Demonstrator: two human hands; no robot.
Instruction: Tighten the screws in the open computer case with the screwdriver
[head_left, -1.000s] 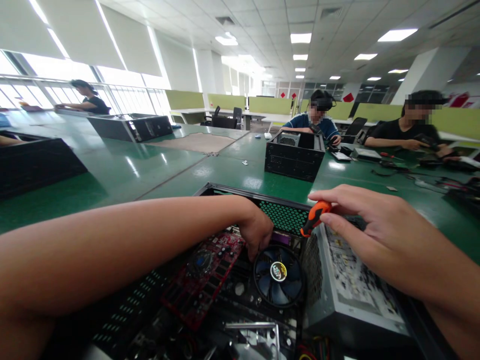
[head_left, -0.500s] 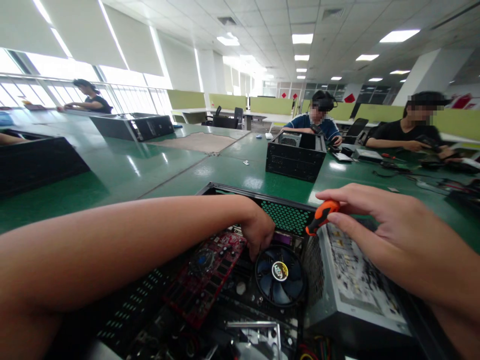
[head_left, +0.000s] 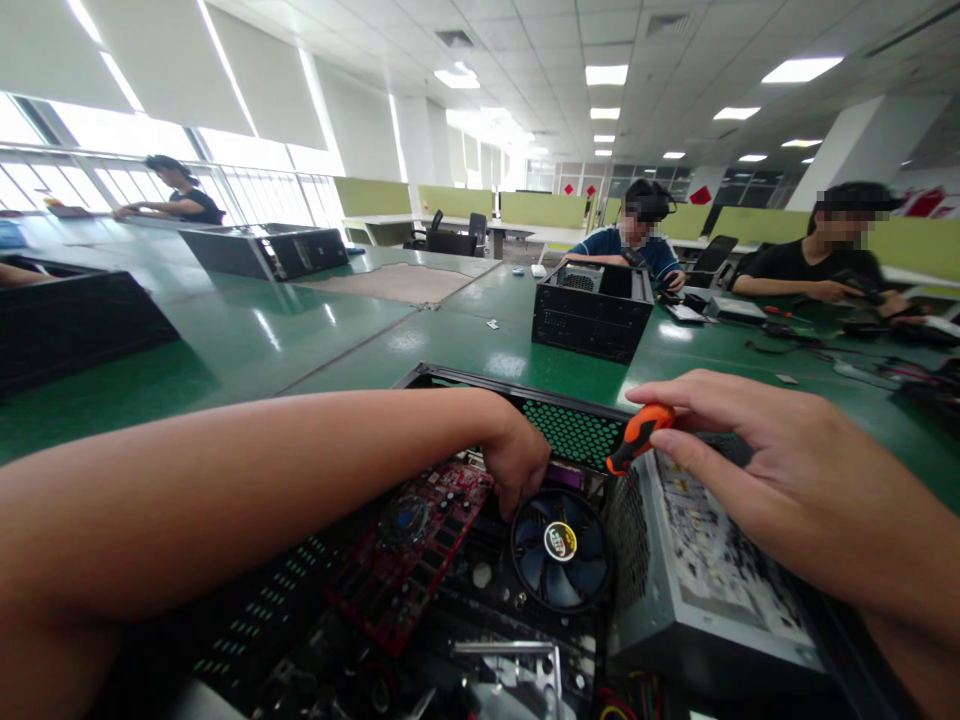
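Hands were over the open computer case (head_left: 480, 381) on the green bench (head_left: 300, 340). Inside it, the left hand (head_left: 517, 462) had its fingers curled down between the red graphics card (head_left: 409, 560) at its 8 o'clock and the cooler fan (head_left: 561, 548) at its 5 o'clock; any grip was hidden. At the fan's 2 o'clock, the right hand (head_left: 780, 475) pinched an orange-handled screwdriver (head_left: 636, 434) above the power supply (head_left: 701, 575).

Orange-and-black screwdriver (head_left: 637, 432), tilted, held above open black computer case (head_left: 570, 432)
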